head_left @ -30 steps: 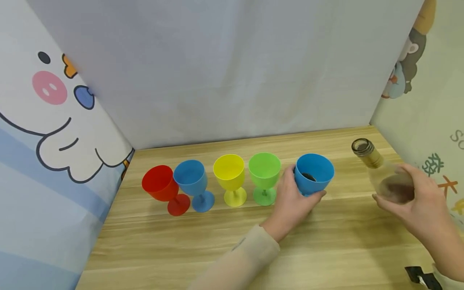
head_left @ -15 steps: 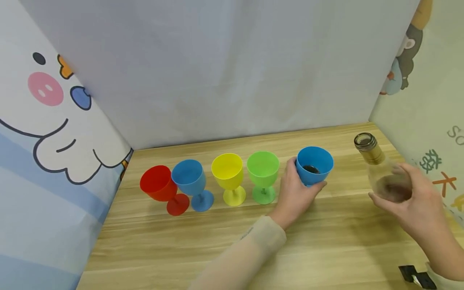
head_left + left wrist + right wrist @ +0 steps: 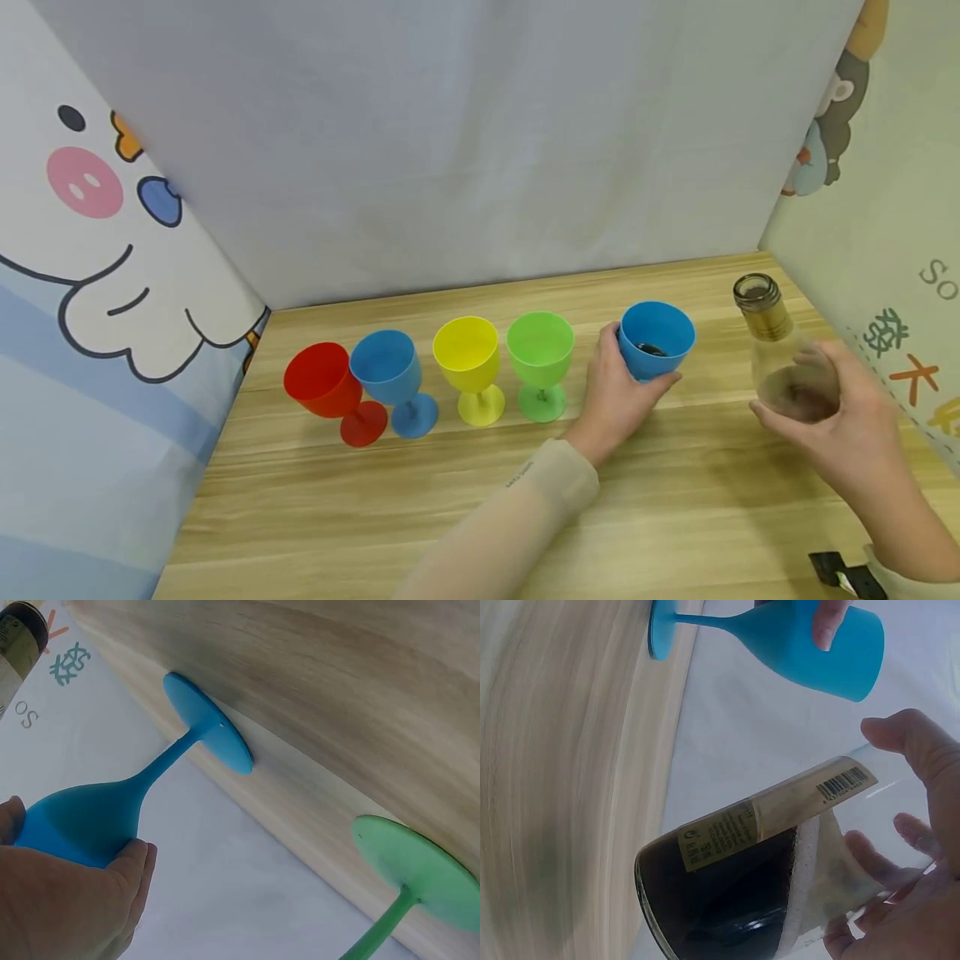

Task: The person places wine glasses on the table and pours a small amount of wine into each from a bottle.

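My left hand (image 3: 618,387) grips the bowl of a blue plastic goblet (image 3: 660,321), whose foot (image 3: 206,724) stands on the table in the left wrist view. A little dark liquid (image 3: 651,349) lies in the bottom of its bowl. To the right, my right hand (image 3: 847,425) holds a clear glass wine bottle (image 3: 776,354) round its body, the uncapped mouth up and leaning slightly left. In the right wrist view, dark liquid (image 3: 735,900) topped with pale foam fills the bottle's lower part, beside a printed label (image 3: 772,814). A gap separates bottle and goblet.
Left of the held goblet stands a row of goblets: green (image 3: 542,346), yellow (image 3: 467,354), another blue (image 3: 386,367) and red (image 3: 322,379). The red one overlaps its blue neighbour in the head view. Fabric walls (image 3: 487,167) border the wooden table (image 3: 337,517) behind and at both sides.
My right hand has shifted a little left, and the bottle stands more upright than before. The held goblet has moved slightly away and to the right. The head view has turned slightly.
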`<act>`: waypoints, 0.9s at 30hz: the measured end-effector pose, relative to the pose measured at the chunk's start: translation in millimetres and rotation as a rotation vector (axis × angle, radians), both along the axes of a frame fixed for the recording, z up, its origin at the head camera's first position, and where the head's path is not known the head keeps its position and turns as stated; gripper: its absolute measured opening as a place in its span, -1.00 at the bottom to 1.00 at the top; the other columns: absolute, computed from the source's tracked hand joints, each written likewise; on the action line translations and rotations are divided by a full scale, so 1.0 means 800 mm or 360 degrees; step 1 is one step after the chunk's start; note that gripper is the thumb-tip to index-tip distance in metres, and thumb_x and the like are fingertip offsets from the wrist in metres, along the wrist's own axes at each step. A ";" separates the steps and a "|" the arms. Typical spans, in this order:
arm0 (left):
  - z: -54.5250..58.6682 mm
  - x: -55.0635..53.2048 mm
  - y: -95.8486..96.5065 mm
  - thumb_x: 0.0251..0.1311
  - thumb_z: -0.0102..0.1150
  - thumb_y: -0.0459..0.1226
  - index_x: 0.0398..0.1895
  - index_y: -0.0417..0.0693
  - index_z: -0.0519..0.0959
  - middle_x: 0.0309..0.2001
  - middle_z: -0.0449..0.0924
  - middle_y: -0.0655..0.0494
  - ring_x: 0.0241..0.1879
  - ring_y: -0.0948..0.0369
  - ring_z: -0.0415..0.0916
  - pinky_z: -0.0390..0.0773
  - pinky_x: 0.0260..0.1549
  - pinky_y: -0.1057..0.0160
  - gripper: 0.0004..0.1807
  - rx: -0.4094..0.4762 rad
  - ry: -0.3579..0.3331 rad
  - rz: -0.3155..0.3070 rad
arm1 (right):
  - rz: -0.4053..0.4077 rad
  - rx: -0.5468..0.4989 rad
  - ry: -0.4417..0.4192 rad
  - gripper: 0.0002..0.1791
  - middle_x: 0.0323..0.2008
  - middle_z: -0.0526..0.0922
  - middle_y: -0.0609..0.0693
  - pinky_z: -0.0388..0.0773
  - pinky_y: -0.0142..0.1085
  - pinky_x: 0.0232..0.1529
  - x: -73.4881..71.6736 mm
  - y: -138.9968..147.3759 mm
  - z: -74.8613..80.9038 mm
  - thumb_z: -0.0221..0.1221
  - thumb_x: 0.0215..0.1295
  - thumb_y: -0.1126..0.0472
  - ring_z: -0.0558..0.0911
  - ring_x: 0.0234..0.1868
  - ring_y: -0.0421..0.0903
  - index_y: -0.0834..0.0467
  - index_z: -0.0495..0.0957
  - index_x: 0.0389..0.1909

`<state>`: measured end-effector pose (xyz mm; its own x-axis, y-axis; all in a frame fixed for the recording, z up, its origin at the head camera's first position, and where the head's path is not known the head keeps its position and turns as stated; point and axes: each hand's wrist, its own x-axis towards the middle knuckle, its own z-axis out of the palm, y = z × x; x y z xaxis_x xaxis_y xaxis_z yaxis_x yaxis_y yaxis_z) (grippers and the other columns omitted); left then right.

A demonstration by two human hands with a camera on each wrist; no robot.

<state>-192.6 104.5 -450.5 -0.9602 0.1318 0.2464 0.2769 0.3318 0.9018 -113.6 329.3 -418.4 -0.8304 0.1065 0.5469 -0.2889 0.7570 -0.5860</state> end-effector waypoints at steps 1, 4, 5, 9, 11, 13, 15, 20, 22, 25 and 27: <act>-0.001 -0.001 -0.001 0.06 0.58 -0.13 0.45 -0.04 0.20 0.27 0.40 0.12 0.22 0.17 0.40 0.46 0.16 0.15 -0.05 0.0010 -0.0008 0.0004 | 0.0003 -0.0005 0.0001 -0.02 0.01 0.54 0.09 0.11 -0.58 0.11 0.000 -0.001 0.000 0.60 -0.37 0.51 0.38 0.07 -0.31 0.29 0.40 0.24; -0.004 -0.003 -0.002 0.05 0.59 -0.14 0.46 -0.04 0.21 0.27 0.41 0.12 0.22 0.18 0.41 0.46 0.17 0.16 -0.04 0.0027 -0.0023 0.0010 | 0.0001 -0.0024 -0.0003 -0.04 0.00 0.53 0.01 0.12 -0.59 0.09 0.000 -0.004 -0.001 0.61 -0.37 0.51 0.34 0.05 -0.45 0.28 0.42 0.22; -0.005 -0.003 -0.003 0.05 0.59 -0.14 0.46 -0.04 0.21 0.27 0.41 0.12 0.21 0.18 0.41 0.45 0.17 0.16 -0.04 0.0031 -0.0023 0.0011 | -0.0002 -0.0028 -0.0011 -0.05 0.01 0.53 0.02 0.13 -0.58 0.08 0.000 -0.004 -0.001 0.61 -0.36 0.51 0.34 0.05 -0.46 0.27 0.42 0.21; -0.006 -0.003 -0.005 0.05 0.59 -0.15 0.48 -0.05 0.19 0.30 0.40 0.12 0.24 0.18 0.40 0.44 0.19 0.15 -0.02 0.0028 -0.0044 0.0005 | -0.0022 -0.0040 -0.0079 -0.05 0.08 0.55 0.18 0.18 -0.42 0.22 0.001 -0.007 -0.001 0.60 -0.29 0.48 0.47 0.15 -0.02 0.24 0.40 0.25; -0.006 -0.003 -0.006 0.05 0.59 -0.15 0.49 -0.06 0.18 0.33 0.37 0.12 0.26 0.17 0.39 0.43 0.20 0.14 0.00 0.0016 -0.0063 0.0006 | -0.0043 -0.0038 -0.0119 -0.05 0.12 0.54 0.24 0.21 -0.24 0.29 0.002 -0.009 -0.001 0.59 -0.23 0.46 0.46 0.14 0.23 0.23 0.38 0.29; -0.004 -0.001 -0.008 0.05 0.59 -0.12 0.51 -0.07 0.16 0.36 0.35 0.11 0.30 0.15 0.37 0.42 0.22 0.12 0.02 -0.0009 -0.0100 0.0003 | -0.0064 -0.0042 -0.0148 -0.04 0.15 0.53 0.27 0.22 -0.09 0.31 0.002 -0.009 -0.002 0.58 -0.19 0.45 0.44 0.13 0.36 0.21 0.35 0.32; -0.003 0.003 -0.010 0.05 0.59 -0.08 0.52 -0.08 0.16 0.39 0.33 0.10 0.32 0.13 0.35 0.42 0.23 0.08 0.04 -0.0051 -0.0146 0.0006 | -0.0084 -0.0039 -0.0152 -0.04 0.15 0.54 0.28 0.21 -0.04 0.32 0.002 -0.009 -0.002 0.58 -0.18 0.45 0.44 0.13 0.37 0.21 0.34 0.32; -0.001 0.016 -0.021 0.05 0.56 0.03 0.54 -0.05 0.17 0.43 0.30 0.12 0.38 0.11 0.29 0.39 0.25 -0.01 0.07 -0.0184 -0.0279 0.0015 | -0.0096 -0.0060 -0.0144 -0.06 0.13 0.54 0.31 0.21 0.08 0.32 0.000 -0.009 -0.004 0.57 -0.19 0.46 0.44 0.13 0.38 0.23 0.36 0.30; 0.000 0.022 -0.029 0.05 0.55 0.04 0.55 -0.05 0.17 0.44 0.30 0.12 0.39 0.10 0.28 0.39 0.26 0.00 0.06 -0.0219 -0.0307 -0.0002 | -0.0094 -0.0070 -0.0141 -0.07 0.13 0.54 0.31 0.20 0.06 0.32 0.000 -0.009 -0.005 0.57 -0.19 0.46 0.44 0.13 0.37 0.23 0.37 0.29; -0.002 0.032 -0.044 0.05 0.57 0.01 0.54 -0.07 0.21 0.43 0.32 0.10 0.38 0.09 0.30 0.41 0.24 0.04 0.04 -0.0234 -0.0324 -0.0066 | -0.0096 -0.0063 -0.0134 -0.06 0.12 0.55 0.26 0.20 -0.22 0.31 -0.002 -0.010 -0.007 0.59 -0.20 0.44 0.45 0.14 0.28 0.21 0.38 0.29; -0.003 0.039 -0.053 0.04 0.58 -0.02 0.52 -0.06 0.25 0.42 0.34 0.12 0.37 0.10 0.32 0.41 0.24 0.08 0.01 -0.0220 -0.0344 -0.0106 | -0.0098 -0.0056 -0.0130 -0.06 0.11 0.56 0.23 0.17 -0.43 0.22 -0.004 -0.010 -0.007 0.60 -0.21 0.43 0.45 0.13 0.24 0.19 0.39 0.29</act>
